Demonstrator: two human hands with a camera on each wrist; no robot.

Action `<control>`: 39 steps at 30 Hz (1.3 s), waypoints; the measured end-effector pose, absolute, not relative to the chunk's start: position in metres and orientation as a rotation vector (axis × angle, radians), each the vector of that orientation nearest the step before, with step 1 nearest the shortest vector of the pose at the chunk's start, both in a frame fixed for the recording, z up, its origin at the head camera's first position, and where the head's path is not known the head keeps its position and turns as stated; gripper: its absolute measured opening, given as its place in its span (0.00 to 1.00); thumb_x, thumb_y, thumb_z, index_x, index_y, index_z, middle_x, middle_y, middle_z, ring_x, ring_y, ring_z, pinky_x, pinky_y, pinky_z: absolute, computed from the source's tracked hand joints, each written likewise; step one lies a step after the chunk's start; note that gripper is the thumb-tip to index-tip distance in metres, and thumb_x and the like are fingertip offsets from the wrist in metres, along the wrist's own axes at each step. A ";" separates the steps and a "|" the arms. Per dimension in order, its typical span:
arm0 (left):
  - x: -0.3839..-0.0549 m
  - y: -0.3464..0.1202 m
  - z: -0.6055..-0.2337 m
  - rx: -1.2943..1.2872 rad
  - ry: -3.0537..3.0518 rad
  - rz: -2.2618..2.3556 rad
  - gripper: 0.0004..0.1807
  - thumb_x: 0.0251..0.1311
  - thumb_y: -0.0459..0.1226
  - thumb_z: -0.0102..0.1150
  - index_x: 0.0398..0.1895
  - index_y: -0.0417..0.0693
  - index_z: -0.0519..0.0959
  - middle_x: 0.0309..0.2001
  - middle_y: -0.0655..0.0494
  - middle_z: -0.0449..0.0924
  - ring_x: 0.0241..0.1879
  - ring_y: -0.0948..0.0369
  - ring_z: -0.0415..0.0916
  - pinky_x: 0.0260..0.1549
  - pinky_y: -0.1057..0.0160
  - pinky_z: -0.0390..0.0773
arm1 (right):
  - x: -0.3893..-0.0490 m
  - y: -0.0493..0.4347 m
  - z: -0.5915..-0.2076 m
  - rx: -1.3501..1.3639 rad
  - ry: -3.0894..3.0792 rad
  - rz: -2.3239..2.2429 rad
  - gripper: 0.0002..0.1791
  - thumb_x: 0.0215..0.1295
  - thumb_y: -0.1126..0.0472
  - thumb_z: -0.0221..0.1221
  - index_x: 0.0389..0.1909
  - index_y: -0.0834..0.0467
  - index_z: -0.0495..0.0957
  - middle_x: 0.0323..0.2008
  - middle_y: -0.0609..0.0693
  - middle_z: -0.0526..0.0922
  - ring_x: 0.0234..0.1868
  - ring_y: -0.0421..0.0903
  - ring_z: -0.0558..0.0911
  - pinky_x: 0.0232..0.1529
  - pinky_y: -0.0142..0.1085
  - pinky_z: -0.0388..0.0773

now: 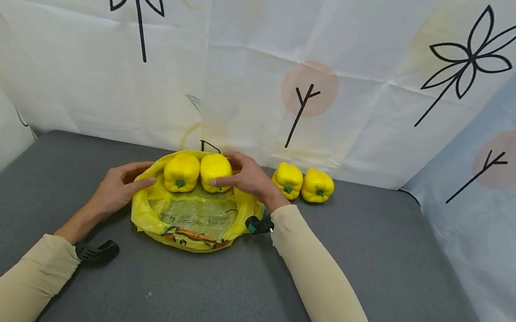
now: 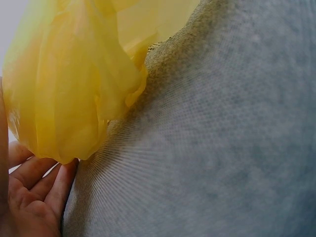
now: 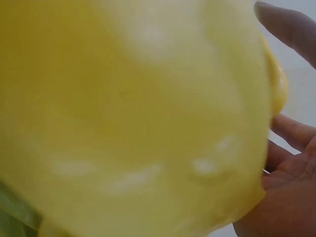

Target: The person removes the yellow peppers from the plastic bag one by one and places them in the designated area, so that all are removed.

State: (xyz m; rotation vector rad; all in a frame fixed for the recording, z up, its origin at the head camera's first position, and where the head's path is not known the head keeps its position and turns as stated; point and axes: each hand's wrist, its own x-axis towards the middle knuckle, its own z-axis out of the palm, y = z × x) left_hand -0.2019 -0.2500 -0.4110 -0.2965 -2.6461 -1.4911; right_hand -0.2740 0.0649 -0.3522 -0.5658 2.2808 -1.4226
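My right sleeve (image 1: 330, 282) is leading to my right hand (image 1: 250, 175), whose thumb and fingers are curving, half-open, around a pepper (image 1: 213, 167) within the bag (image 1: 141, 211), while my left hand (image 1: 116, 186), pinching the bag's rim, should be keeping the mouth wide.

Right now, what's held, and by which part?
Left hand holds the yellow bag by its left rim; right hand grips a pepper by its right side.
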 end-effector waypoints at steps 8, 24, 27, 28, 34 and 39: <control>-0.202 -0.251 -0.411 -0.301 -2.651 -1.494 0.33 0.75 0.46 0.56 0.75 0.37 0.65 0.70 0.35 0.68 0.66 0.40 0.68 0.46 0.82 0.68 | -0.274 0.065 -0.354 -0.579 2.320 -1.400 0.44 0.62 0.57 0.72 0.76 0.58 0.62 0.70 0.55 0.70 0.68 0.52 0.70 0.64 0.44 0.71; -0.204 -0.251 -0.412 -0.318 -2.646 -1.497 0.32 0.75 0.43 0.56 0.75 0.35 0.64 0.69 0.32 0.68 0.65 0.39 0.69 0.44 0.83 0.68 | -0.275 0.063 -0.355 -0.595 2.317 -1.367 0.47 0.63 0.56 0.71 0.79 0.57 0.58 0.71 0.55 0.68 0.68 0.51 0.71 0.64 0.43 0.72; -0.204 -0.251 -0.412 -0.316 -2.651 -1.491 0.32 0.75 0.43 0.56 0.75 0.35 0.64 0.69 0.32 0.67 0.65 0.39 0.68 0.44 0.84 0.68 | -0.274 0.063 -0.356 -0.603 2.320 -1.365 0.47 0.63 0.56 0.72 0.79 0.57 0.58 0.71 0.54 0.69 0.68 0.50 0.71 0.64 0.43 0.72; -0.204 -0.252 -0.412 -0.316 -2.651 -1.491 0.32 0.75 0.43 0.56 0.75 0.35 0.64 0.69 0.32 0.67 0.65 0.39 0.68 0.44 0.84 0.68 | -0.274 0.064 -0.356 -0.605 2.322 -1.365 0.47 0.63 0.55 0.72 0.78 0.57 0.59 0.71 0.54 0.69 0.68 0.50 0.71 0.64 0.43 0.72; -0.204 -0.251 -0.412 -0.317 -2.653 -1.491 0.32 0.75 0.43 0.56 0.75 0.35 0.64 0.69 0.32 0.67 0.66 0.38 0.67 0.45 0.84 0.67 | -0.272 0.065 -0.354 -0.597 2.331 -1.387 0.45 0.62 0.54 0.72 0.76 0.55 0.63 0.68 0.52 0.72 0.65 0.49 0.73 0.62 0.42 0.73; -0.203 -0.251 -0.411 -0.324 -2.648 -1.492 0.32 0.75 0.43 0.56 0.75 0.35 0.64 0.69 0.32 0.67 0.66 0.38 0.67 0.45 0.84 0.67 | -0.270 0.067 -0.351 -0.576 2.338 -1.426 0.44 0.61 0.53 0.73 0.76 0.55 0.64 0.68 0.53 0.72 0.66 0.49 0.72 0.61 0.43 0.74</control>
